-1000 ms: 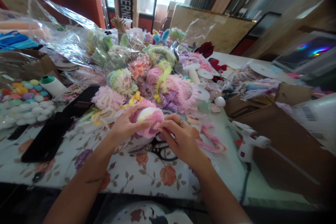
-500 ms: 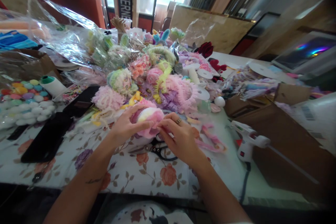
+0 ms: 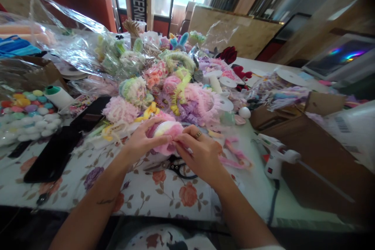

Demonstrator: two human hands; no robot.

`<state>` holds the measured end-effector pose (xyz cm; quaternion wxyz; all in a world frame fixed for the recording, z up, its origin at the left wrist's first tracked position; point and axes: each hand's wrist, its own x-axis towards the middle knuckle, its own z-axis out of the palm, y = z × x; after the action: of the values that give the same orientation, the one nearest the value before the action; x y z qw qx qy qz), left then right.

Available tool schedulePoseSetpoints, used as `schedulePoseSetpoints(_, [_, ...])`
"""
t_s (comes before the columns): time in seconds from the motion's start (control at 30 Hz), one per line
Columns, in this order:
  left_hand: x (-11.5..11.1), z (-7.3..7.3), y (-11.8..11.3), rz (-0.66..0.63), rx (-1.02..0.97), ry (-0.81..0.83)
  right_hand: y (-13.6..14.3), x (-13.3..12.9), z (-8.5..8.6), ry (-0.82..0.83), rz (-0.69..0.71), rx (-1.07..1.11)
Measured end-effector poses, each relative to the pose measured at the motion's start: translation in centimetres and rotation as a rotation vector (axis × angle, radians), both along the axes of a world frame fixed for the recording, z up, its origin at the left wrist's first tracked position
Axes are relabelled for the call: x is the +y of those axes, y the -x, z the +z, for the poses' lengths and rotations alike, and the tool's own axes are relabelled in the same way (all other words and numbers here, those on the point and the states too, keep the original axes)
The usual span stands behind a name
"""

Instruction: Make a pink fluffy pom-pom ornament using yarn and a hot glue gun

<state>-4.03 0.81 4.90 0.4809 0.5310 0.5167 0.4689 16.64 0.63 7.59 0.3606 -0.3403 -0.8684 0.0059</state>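
A round, fluffy pink ball with a pale yellow and white band [image 3: 167, 129] is held between my hands above the tablecloth. My left hand [image 3: 145, 137] wraps it from the left, thumb lying across its front. At its right side my right hand [image 3: 198, 148], with a ring on one finger, pinches thumb and fingertips together against the pink surface. What the pinch holds is too small to make out. Black-handled scissors [image 3: 183, 170] lie on the cloth just below, partly covered by the right hand.
Behind my hands rises a heap of fluffy pastel trims [image 3: 202, 101]. A white glue gun [image 3: 274, 156] stands at right against a cardboard box [image 3: 310, 164]. Left are a black phone [image 3: 52, 156], a thread cone [image 3: 58, 95] and a bag of coloured balls [image 3: 32, 121]. Pink strips [image 3: 237, 154] lie right.
My right fingertips have shifted slightly left, closer to the left thumb on the pink ball. The left hand keeps its hold, and the things around look unchanged.
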Motion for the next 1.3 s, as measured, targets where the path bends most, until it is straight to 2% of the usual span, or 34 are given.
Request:
schedulePoseSetpoints(0.17, [0.1,0.0,-0.3,-0.056,-0.120,0.023,0.0,0.2,-0.6,-0.037,-0.033,0.053])
schedulePoseSetpoints(0.37, [0.2,-0.3,-0.6,0.010,-0.204,-0.047,-0.1,0.0,-1.0,-0.172,-0.059,0.164])
schedulePoseSetpoints(0.53, [0.2,-0.8,-0.6,0.047,-0.187,-0.100,-0.4,-0.3,-1.0,-0.165,-0.091,0.209])
schedulePoseSetpoints(0.67, [0.2,-1.0,-0.6,0.029,-0.155,-0.179,-0.5,-0.4,-1.0,-0.112,-0.103,0.239])
schedulePoseSetpoints(0.93, [0.1,-0.8,-0.9,0.009,-0.159,-0.196,-0.2,-0.9,-1.5,-0.206,-0.093,0.174])
schedulePoseSetpoints(1.0, [0.1,-1.0,-1.0,0.006,-0.173,-0.202,-0.3,-1.0,-1.8,-0.261,-0.101,0.120])
schedulePoseSetpoints(1.17, [0.5,-1.8,-0.8,-0.046,-0.210,-0.239,-0.5,-1.0,-1.6,-0.597,-0.051,-0.046])
schedulePoseSetpoints(1.3, [0.7,-2.4,-0.5,-0.094,-0.272,-0.254,-0.6,-1.1,-1.0,-0.680,-0.005,-0.117])
